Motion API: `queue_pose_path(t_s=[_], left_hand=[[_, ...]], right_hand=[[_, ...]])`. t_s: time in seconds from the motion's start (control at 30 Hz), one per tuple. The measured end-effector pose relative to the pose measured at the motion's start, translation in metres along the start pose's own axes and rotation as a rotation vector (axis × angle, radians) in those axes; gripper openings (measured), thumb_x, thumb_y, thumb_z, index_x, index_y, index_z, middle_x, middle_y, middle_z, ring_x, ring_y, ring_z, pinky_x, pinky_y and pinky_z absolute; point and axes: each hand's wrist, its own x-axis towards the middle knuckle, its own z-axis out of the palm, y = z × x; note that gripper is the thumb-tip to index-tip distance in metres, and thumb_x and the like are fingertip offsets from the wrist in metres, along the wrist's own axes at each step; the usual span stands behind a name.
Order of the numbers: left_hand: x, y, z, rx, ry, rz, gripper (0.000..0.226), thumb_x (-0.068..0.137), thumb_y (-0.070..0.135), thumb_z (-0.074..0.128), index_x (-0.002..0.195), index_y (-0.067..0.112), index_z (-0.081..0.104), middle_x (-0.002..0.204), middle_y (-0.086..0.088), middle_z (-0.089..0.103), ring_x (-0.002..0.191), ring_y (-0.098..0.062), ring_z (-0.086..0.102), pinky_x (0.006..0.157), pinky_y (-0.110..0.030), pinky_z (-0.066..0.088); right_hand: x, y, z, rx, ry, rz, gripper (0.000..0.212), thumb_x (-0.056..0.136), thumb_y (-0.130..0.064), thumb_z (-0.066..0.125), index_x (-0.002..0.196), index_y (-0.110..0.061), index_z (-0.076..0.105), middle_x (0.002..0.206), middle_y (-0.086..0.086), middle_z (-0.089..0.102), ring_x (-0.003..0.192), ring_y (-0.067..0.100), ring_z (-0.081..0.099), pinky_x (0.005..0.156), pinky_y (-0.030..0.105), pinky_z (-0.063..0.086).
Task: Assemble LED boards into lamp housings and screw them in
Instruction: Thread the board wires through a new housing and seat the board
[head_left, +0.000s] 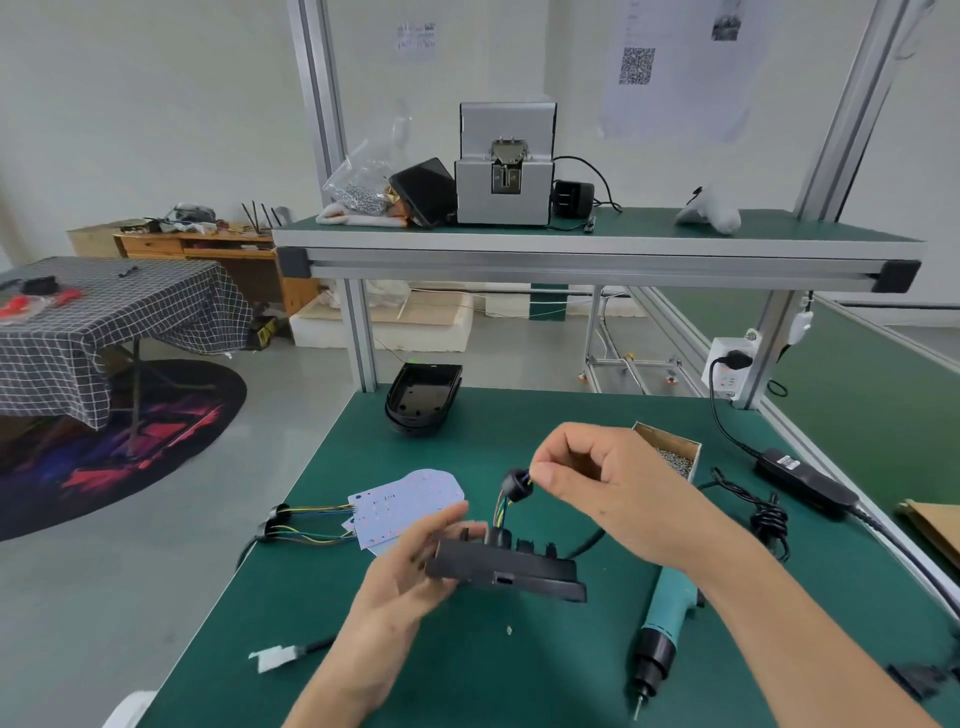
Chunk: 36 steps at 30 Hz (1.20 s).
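My left hand (410, 566) holds a black lamp housing (511, 569) by its left end, just above the green table. Coloured wires rise out of the housing to a black rubber grommet (515, 483). My right hand (602, 486) pinches that grommet between thumb and forefinger. White LED boards (402, 501) lie on the mat to the left, with wires running to another black grommet (274, 522). A stack of empty black housings (422, 397) stands at the table's far side.
A teal electric screwdriver (665, 618) lies to the right, its black cable and power adapter (805, 480) beyond. A cardboard box of screws (675, 454) sits behind my right hand. A white connector (275, 659) lies near the front edge. The upper shelf carries a screw feeder (504, 171).
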Motion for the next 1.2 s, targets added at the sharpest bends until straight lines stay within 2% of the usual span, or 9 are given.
queue_pose_path(t_s=[0.13, 0.23, 0.3, 0.47, 0.67, 0.83, 0.93, 1.03, 1.2], left_hand=[[0.004, 0.018, -0.006, -0.025, 0.011, 0.096, 0.066, 0.079, 0.027, 0.056, 0.14, 0.0, 0.054, 0.145, -0.023, 0.058, 0.144, -0.037, 0.045, 0.118, -0.041, 0.035], [0.007, 0.045, 0.0, 0.164, 0.115, 0.131, 0.049, 0.101, 0.053, 0.045, 0.132, 0.021, 0.064, 0.136, -0.011, 0.067, 0.133, -0.029, 0.059, 0.113, -0.045, 0.041], [0.012, 0.069, 0.01, 0.326, 0.061, 0.129, 0.045, 0.098, 0.064, 0.048, 0.13, 0.035, 0.063, 0.129, 0.002, 0.071, 0.121, -0.021, 0.067, 0.103, -0.041, 0.05], [0.028, 0.103, 0.037, 0.789, -0.06, 0.203, 0.024, 0.101, 0.036, 0.061, 0.123, 0.038, 0.067, 0.109, 0.023, 0.073, 0.107, -0.001, 0.067, 0.091, -0.023, 0.051], [0.032, 0.101, 0.034, 0.794, -0.03, 0.181, 0.012, 0.1, 0.032, 0.066, 0.106, 0.034, 0.076, 0.091, 0.019, 0.069, 0.091, -0.005, 0.064, 0.077, -0.013, 0.044], [0.03, 0.09, 0.033, 0.83, -0.066, 0.191, 0.019, 0.101, 0.032, 0.063, 0.083, 0.034, 0.067, 0.079, 0.012, 0.063, 0.079, -0.014, 0.057, 0.077, -0.031, 0.044], [0.03, 0.082, 0.029, 0.957, -0.056, 0.22, 0.027, 0.099, 0.036, 0.062, 0.075, 0.04, 0.053, 0.076, 0.016, 0.053, 0.083, -0.009, 0.051, 0.092, -0.038, 0.039], [0.024, 0.073, 0.024, 1.006, -0.01, 0.15, 0.022, 0.096, 0.051, 0.054, 0.083, 0.036, 0.062, 0.091, 0.017, 0.058, 0.115, -0.001, 0.05, 0.121, -0.048, 0.02], [0.017, 0.07, 0.021, 1.001, -0.009, 0.113, 0.022, 0.096, 0.051, 0.055, 0.075, 0.046, 0.053, 0.093, 0.03, 0.053, 0.114, 0.007, 0.044, 0.124, -0.054, 0.012]], right_hand=[[0.001, -0.009, 0.001, -0.096, 0.004, -0.016, 0.015, 0.1, -0.032, 0.068, 0.085, -0.03, 0.067, 0.062, -0.011, 0.05, 0.057, 0.004, 0.039, 0.055, 0.019, 0.036], [0.002, -0.012, 0.002, -0.142, -0.019, -0.024, 0.014, 0.1, -0.032, 0.068, 0.086, -0.03, 0.066, 0.064, -0.008, 0.056, 0.057, 0.002, 0.043, 0.057, 0.018, 0.039], [0.003, -0.013, 0.006, -0.174, -0.067, -0.017, 0.013, 0.1, -0.031, 0.068, 0.087, -0.03, 0.066, 0.064, -0.009, 0.058, 0.056, 0.002, 0.044, 0.056, 0.017, 0.039], [0.005, -0.016, 0.012, -0.27, -0.078, -0.06, 0.012, 0.099, -0.029, 0.068, 0.087, -0.028, 0.067, 0.076, -0.009, 0.065, 0.062, 0.004, 0.05, 0.058, 0.021, 0.041], [0.01, -0.026, 0.001, -0.392, -0.09, -0.119, 0.014, 0.098, -0.03, 0.07, 0.086, -0.025, 0.07, 0.079, -0.012, 0.065, 0.07, 0.004, 0.057, 0.063, 0.015, 0.041], [0.017, -0.031, -0.002, -0.558, -0.176, -0.156, 0.014, 0.099, -0.031, 0.067, 0.088, -0.024, 0.07, 0.086, -0.014, 0.064, 0.084, 0.005, 0.058, 0.075, 0.025, 0.047], [0.019, -0.029, 0.0, -0.604, -0.21, -0.154, 0.013, 0.1, -0.032, 0.065, 0.09, -0.025, 0.068, 0.088, -0.017, 0.063, 0.086, 0.004, 0.058, 0.078, 0.029, 0.048], [0.022, -0.029, 0.001, -0.622, -0.236, -0.159, 0.015, 0.101, -0.035, 0.065, 0.09, -0.024, 0.067, 0.086, -0.018, 0.061, 0.085, 0.004, 0.056, 0.076, 0.025, 0.046], [0.028, -0.03, 0.002, -0.655, -0.282, -0.178, 0.017, 0.1, -0.036, 0.065, 0.089, -0.024, 0.066, 0.084, -0.017, 0.059, 0.085, 0.002, 0.054, 0.074, 0.023, 0.043]])
